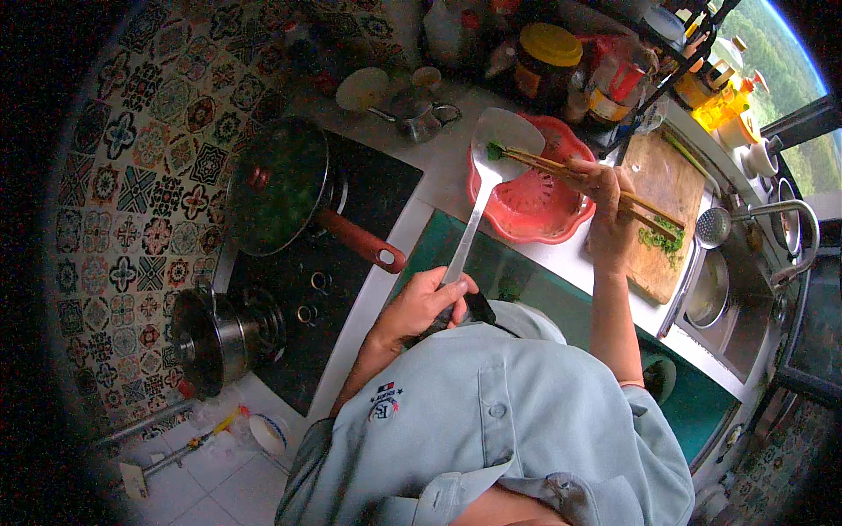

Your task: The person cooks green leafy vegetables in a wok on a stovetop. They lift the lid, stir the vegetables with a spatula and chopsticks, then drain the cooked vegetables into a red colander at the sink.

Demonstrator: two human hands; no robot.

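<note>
My left hand (pixel 426 304) is closed around the handle of a metal wok spatula (pixel 475 209), its broad blade raised over a red scalloped plastic basin (pixel 541 205). In my right hand (pixel 608 204) is a pair of wooden chopsticks (pixel 536 162). Their tips meet a small clump of green leaves (pixel 495 151) on the spatula's blade. Whether the tips pinch the leaves I cannot tell. To the left, a pan (pixel 279 197) with a red handle (pixel 360 240) stands on the black cooktop under a glass lid, with something green inside.
A wooden cutting board (pixel 658 164) with chopped greens (pixel 661 240) lies at right, beside a perforated ladle (pixel 713 227) and a sink holding a metal bowl (pixel 709 289). A lidded pot (pixel 214 338) stands at lower left. Jars (pixel 546 59) and a small metal pitcher (pixel 418 118) stand behind.
</note>
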